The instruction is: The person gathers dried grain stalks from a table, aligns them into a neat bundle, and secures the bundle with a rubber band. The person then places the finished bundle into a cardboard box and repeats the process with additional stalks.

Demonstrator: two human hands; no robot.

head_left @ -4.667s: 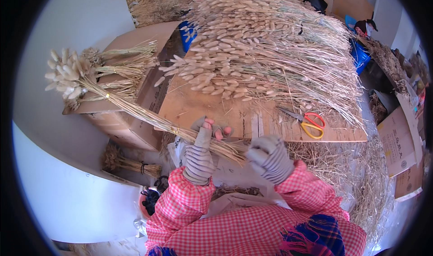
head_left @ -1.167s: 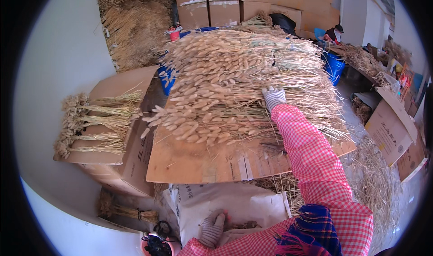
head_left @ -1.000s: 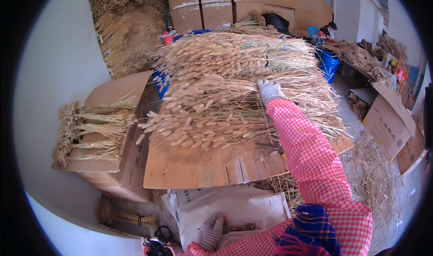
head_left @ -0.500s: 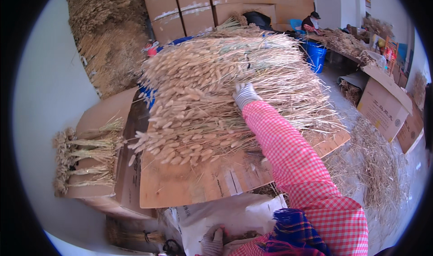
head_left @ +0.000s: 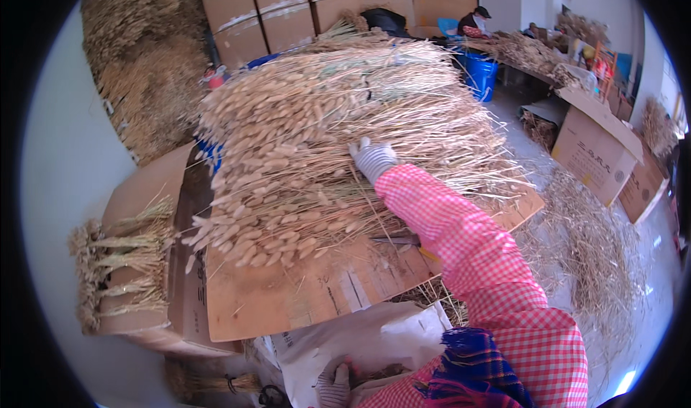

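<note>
My right hand (head_left: 376, 160), in a striped work glove, is over the middle of a wide heap of dried bunny-tail grass (head_left: 288, 163). Its fingers are closed at the stems, and a thin dried grass stalk (head_left: 373, 205) slants down from them toward me. The fluffy heads lie to the left, the bare stems to the right. Low in front of me, my left hand (head_left: 333, 385), gloved alike, is curled against a white sheet (head_left: 345, 336); what it holds, if anything, is hidden. Scissors (head_left: 396, 240) lie on the wooden board (head_left: 288, 293) under the heap, partly covered by my right sleeve.
Left of the board, tied dried bundles (head_left: 137, 260) rest on a cardboard box (head_left: 151, 185). Stacked cartons (head_left: 281, 12) stand behind. Farther right are a blue bucket (head_left: 479, 77), a seated person (head_left: 475, 25) at a table, an open carton (head_left: 594, 149) and loose straw (head_left: 590, 250) on the floor.
My right hand has moved slightly left and nearer over the heap, and a stalk now hangs from its fingers. The scissors show more. The view has shifted; my left hand stays low.
</note>
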